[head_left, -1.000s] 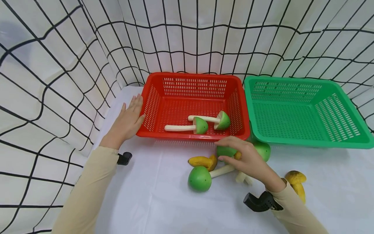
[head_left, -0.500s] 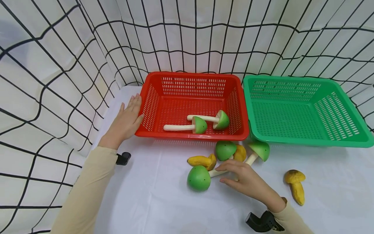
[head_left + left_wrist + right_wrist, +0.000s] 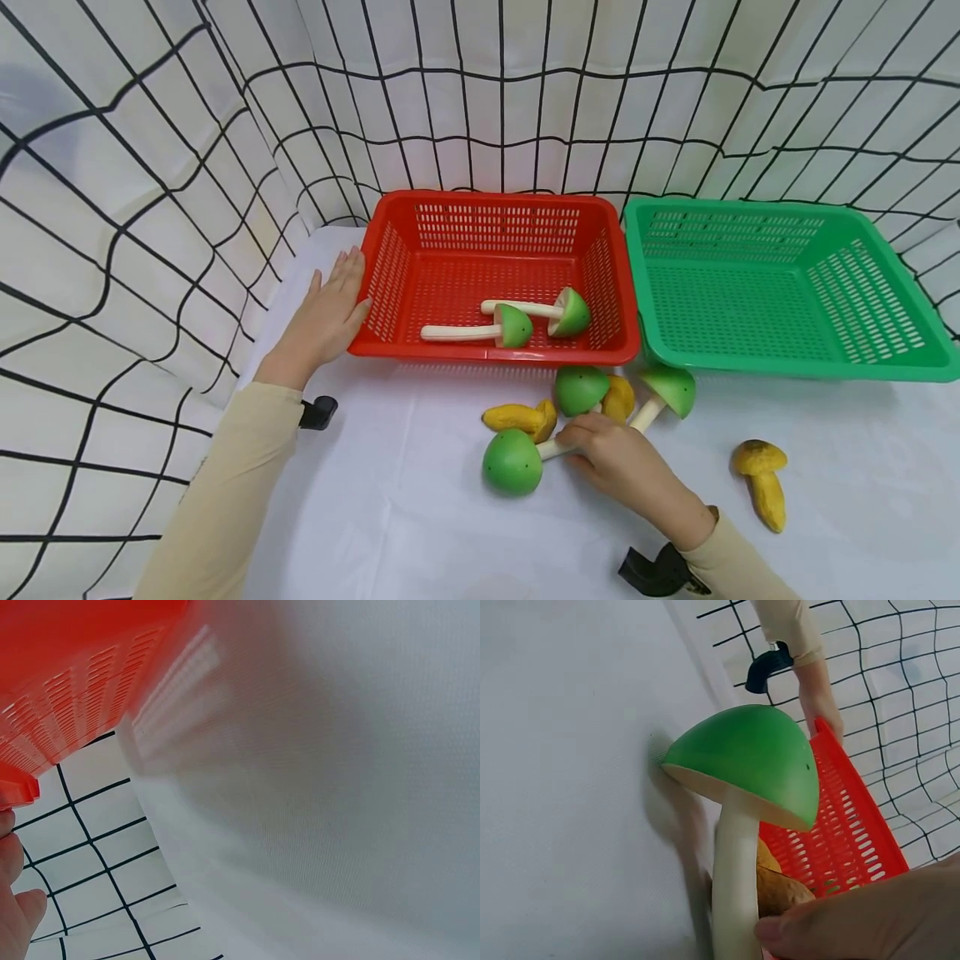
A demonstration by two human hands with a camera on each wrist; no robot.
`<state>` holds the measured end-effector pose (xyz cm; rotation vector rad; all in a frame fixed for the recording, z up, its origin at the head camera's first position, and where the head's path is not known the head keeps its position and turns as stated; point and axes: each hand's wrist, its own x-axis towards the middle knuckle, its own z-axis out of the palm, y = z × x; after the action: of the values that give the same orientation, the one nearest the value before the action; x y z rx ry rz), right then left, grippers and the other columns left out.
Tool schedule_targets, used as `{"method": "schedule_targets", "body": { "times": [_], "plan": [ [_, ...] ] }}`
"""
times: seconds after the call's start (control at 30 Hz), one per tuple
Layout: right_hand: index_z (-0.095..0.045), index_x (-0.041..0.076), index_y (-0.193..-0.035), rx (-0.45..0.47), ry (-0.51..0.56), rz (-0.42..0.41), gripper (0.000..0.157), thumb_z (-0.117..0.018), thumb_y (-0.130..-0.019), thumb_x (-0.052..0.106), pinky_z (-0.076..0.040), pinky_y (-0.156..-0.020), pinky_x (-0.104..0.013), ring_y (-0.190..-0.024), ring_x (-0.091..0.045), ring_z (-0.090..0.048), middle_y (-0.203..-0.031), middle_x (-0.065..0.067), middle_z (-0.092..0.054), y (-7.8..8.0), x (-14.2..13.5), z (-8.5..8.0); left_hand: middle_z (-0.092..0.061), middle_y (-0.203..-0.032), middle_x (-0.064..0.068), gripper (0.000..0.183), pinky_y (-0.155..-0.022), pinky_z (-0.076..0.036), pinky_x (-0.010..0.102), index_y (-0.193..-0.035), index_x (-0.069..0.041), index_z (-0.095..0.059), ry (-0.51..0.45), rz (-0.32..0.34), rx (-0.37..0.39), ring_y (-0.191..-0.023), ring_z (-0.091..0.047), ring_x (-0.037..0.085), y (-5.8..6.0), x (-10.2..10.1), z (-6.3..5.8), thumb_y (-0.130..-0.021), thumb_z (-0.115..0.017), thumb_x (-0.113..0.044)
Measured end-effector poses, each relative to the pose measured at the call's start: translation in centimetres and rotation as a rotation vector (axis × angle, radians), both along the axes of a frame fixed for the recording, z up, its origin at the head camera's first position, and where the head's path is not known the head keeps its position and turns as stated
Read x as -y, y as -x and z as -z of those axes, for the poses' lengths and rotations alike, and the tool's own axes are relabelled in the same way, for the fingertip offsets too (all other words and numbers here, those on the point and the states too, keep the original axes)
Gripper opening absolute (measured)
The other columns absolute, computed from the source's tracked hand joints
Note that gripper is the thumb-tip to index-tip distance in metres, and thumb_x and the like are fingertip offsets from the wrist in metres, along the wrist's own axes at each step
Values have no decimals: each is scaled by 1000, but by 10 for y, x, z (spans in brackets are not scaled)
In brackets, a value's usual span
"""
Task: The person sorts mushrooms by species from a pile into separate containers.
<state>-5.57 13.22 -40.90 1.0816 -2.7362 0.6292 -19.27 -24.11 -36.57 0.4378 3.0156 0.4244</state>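
My left hand [image 3: 324,315] rests with straight fingers against the left rim of the red basket [image 3: 480,353]. In the left wrist view only part of that hand [image 3: 11,900] shows, beside the basket's edge. My right hand [image 3: 621,460] pinches the white stem of a green-capped toy mushroom [image 3: 513,462] lying on the cloth. A fingertip lies on that stem [image 3: 736,889] in the right wrist view; the other fingers are mostly out of sight. Close by lie a yellow mushroom [image 3: 517,417], a green-capped one [image 3: 581,390], a brownish-yellow one [image 3: 618,398] and another green-capped one [image 3: 669,390].
Two green-capped mushrooms, one in front [image 3: 513,326] and one behind [image 3: 570,313], lie inside the red basket. A green basket [image 3: 795,367] adjoins it on the right. A lone yellow mushroom [image 3: 761,479] lies farther right. Black netting [image 3: 502,79] lines the back and left.
My right hand has come down from near the red basket's front rim toward the nearest mushroom's stem, and its fingers have closed on it. My left hand has stayed at the basket.
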Motion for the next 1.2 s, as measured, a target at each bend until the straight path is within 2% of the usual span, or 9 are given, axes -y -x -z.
{"method": "schedule_targets", "body": {
  "times": [0.3, 0.4, 0.53, 0.7, 1.2],
  "plan": [
    [-65, 6, -75, -190, -138, 16, 18, -76, -68, -6, -50, -61, -26, -71, -14, -57, -74, -1, -60, 3, 5, 11, -4, -157, 16, 66, -113, 3, 53, -150, 1, -2, -13, 0, -1, -144, 3, 28, 1, -1, 1, -100, -36, -24],
    [-64, 6, -73, -226, -153, 3, 18, -75, -67, -6, -50, -60, -27, -70, -14, -57, -73, -2, -59, 5, 4, 14, -4, -157, 16, 66, -113, 3, 53, -150, 2, -2, -9, -6, 2, -144, 3, 28, 0, -1, 1, -99, -37, -24],
    [-66, 7, -74, -199, -127, -25, 18, -77, -67, -4, -50, -61, -26, -70, -14, -57, -74, 0, -60, 4, 2, 13, -4, -157, 16, 66, -112, 2, 54, -149, 2, -3, -1, -6, -1, -144, 3, 28, 0, -1, 2, -99, -37, -24],
    [-69, 7, -80, -119, -75, -53, 21, -82, -66, 0, -51, -65, -26, -75, -14, -59, -80, 1, -63, 5, -1, 10, -4, -157, 16, 66, -113, 2, 53, -149, 2, -2, -5, -6, 2, -144, 3, 28, -1, 0, 1, -99, -36, -24],
    [-68, 10, -86, 33, 5, -133, 24, -83, -67, 6, -51, -69, -27, -78, -11, -58, -85, 3, -61, 5, -8, 4, -3, -157, 16, 66, -113, 3, 53, -150, 1, -2, -9, -11, 4, -144, 4, 27, -1, 1, 1, -99, -36, -24]
  ]
}}
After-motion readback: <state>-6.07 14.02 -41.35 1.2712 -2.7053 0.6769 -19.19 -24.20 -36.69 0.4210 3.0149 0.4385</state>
